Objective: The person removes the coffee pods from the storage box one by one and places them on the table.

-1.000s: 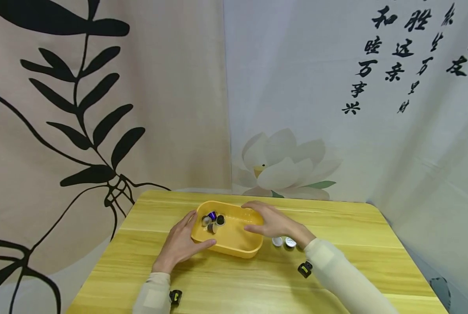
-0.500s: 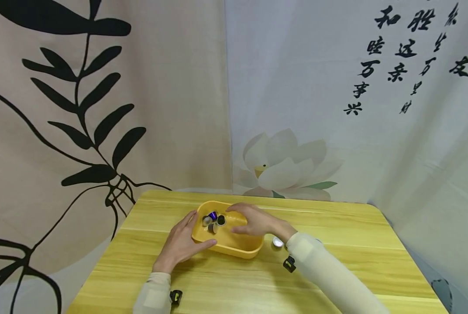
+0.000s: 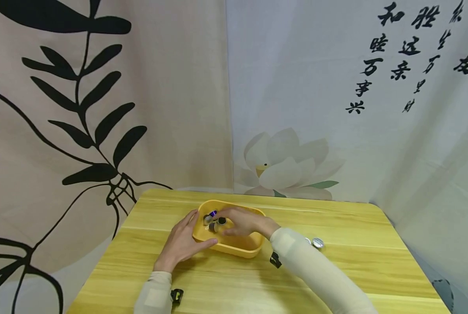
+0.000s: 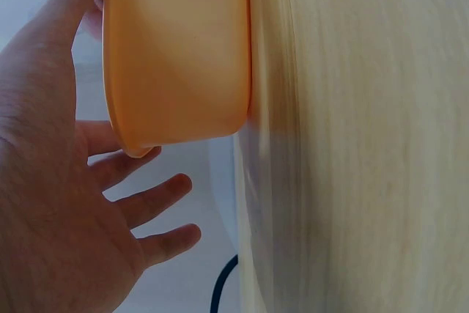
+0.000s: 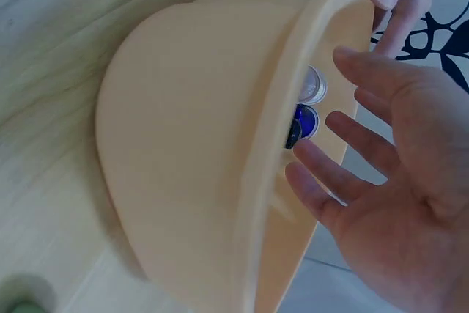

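Note:
A yellow plastic tray (image 3: 234,249) stands on the table, with several small coffee capsules in its left part. Among them are a blue capsule (image 3: 213,213), a black one (image 3: 221,221) and a brownish one (image 3: 213,227). My left hand (image 3: 180,244) rests against the tray's left end, thumb along the near side and fingers at the left rim; in the left wrist view its outer fingers are spread off the tray. Reaching over the tray, my right hand (image 3: 242,221) has its fingers apart beside the capsules. Nothing shows between them in the right wrist view (image 5: 403,174).
Silver-topped capsules lie on the wooden table (image 3: 234,288) to the right of the tray; one capsule (image 3: 318,243) shows fully and another is partly behind the right sleeve (image 3: 308,261). Printed curtains (image 3: 179,109) hang behind the table.
My right hand has moved left across the tray, from its right end to the capsules. The sleeve now uncovers a capsule on its far side. The left hand and tray have stayed put.

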A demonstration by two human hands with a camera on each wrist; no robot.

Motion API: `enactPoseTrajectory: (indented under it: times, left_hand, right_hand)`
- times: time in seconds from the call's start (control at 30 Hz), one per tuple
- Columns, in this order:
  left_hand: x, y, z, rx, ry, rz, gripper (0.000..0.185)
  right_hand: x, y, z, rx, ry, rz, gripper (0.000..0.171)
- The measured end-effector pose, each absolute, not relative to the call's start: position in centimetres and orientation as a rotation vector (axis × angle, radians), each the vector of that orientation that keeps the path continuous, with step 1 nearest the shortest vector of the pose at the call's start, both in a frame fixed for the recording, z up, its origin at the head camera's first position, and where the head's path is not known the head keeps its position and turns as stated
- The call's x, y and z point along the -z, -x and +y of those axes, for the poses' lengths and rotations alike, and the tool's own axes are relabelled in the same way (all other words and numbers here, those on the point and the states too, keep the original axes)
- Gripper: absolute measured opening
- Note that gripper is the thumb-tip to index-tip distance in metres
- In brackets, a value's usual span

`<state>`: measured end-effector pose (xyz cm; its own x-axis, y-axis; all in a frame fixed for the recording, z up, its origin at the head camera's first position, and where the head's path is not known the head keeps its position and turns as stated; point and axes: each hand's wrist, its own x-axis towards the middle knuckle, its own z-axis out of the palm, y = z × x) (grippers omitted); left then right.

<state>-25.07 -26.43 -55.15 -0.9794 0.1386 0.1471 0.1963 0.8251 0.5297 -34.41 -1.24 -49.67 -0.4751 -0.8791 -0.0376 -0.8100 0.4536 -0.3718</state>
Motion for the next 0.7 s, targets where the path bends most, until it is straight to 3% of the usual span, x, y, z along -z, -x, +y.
enactPoseTrajectory:
  times: [0.7]
  left_hand:
    - [55.1,25.1,-26.4,0.832,0.28,-2.89,0.125]
  right_hand:
    - [51.6,35.7,-3.3,0.412,1.438,2.414,0.051]
